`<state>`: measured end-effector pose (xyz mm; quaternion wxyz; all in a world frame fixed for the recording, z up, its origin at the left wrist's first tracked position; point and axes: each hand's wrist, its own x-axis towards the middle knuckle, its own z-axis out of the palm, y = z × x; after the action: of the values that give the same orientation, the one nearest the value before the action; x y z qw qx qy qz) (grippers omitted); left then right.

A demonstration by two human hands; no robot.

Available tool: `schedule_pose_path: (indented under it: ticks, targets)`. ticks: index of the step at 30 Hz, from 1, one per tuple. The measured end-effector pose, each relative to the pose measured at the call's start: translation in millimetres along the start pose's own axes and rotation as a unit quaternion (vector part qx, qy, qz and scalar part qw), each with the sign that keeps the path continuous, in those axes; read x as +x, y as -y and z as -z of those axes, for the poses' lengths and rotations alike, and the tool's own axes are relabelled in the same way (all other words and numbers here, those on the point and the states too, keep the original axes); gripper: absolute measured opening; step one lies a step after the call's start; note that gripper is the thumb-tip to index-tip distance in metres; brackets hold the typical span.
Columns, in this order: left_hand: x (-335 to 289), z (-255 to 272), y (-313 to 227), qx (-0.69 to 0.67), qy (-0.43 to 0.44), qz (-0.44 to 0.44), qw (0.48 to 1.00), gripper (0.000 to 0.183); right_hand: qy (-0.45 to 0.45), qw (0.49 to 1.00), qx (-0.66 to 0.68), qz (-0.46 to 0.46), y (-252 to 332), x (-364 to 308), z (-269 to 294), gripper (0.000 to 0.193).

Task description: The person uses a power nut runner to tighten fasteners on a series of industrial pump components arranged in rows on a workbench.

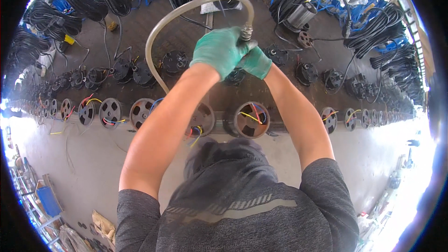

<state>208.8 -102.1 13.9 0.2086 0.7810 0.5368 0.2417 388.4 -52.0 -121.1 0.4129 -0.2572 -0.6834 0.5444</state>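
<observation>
Both my hands wear green gloves and meet over the middle of the dark workbench. My left hand [217,50] is closed around the end of a beige flexible hose [156,30]. A metal spring sleeve [246,31] shows on the hose just above the fingers. Whatever the hose feeds is mostly hidden by the gloves. Close against it, my right hand [256,61] is closed too, and its grip is covered. Under the hands sits a dark round part [234,77], partly hidden. The hose arches up and left, then drops behind my left forearm.
Round metal housings [252,119] with coloured wires line the bench's near edge. Behind them stands a row of black round parts [175,61]. Coiled black cables [377,25] and blue cables [364,14] fill the far side. A silver cylinder [302,16] lies at the far right.
</observation>
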Motion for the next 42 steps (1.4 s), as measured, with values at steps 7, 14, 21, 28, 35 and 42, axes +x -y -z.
schedule_pose_path:
  ticks: [7, 14, 21, 28, 35, 42]
  targets:
    - [-11.6, 15.4, 33.5, 0.041, 0.167, 0.089, 0.981, 0.042, 0.025, 0.995, -0.002, -0.1, 23.9, 2.8, 0.7, 0.046]
    - [7.7, -71.0, 93.3, 0.23, 0.471, 0.043, 0.85, 0.052, 0.131, 0.98, -0.09, -0.12, 17.0, 12.1, 17.9, 0.051]
    - [44.3, -166.5, 146.7, 0.183, 0.355, 0.12, 0.909, 0.065, 0.095, 0.978, -0.01, -0.188, 50.4, 4.9, 12.0, 0.054]
    - [54.0, -197.1, 157.5, 0.237, 0.286, 0.123, 0.92, 0.074, 0.109, 0.968, -0.015, -0.224, 60.4, -1.6, 24.3, 0.058]
    - [63.9, -165.2, 107.0, 0.229, 0.393, 0.151, 0.878, 0.083, -0.051, 0.993, 0.006, -0.102, 34.6, 16.6, 44.1, 0.039]
    - [39.7, -177.1, 71.8, 0.198, 0.338, 0.108, 0.914, 0.128, 0.069, 0.988, -0.091, -0.103, 40.1, 24.6, 66.5, 0.035]
